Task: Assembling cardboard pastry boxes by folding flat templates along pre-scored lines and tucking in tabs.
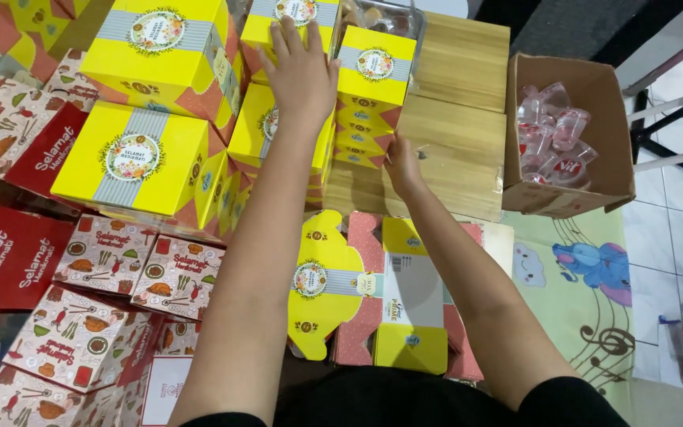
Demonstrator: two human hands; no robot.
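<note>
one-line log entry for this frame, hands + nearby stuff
left hand: flat on yellow box stack | right hand: touching small yellow box | near: cardboard carton, wooden table

Both hands [303, 75] on yellow boxes [373, 99], prob.

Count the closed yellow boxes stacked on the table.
5 visible: top left, front left, one under the left hand, one lower in that stack, one by the right hand. More may be hidden.

One head camera — looking steeply down, close over stacked boxes [132, 158].
</note>
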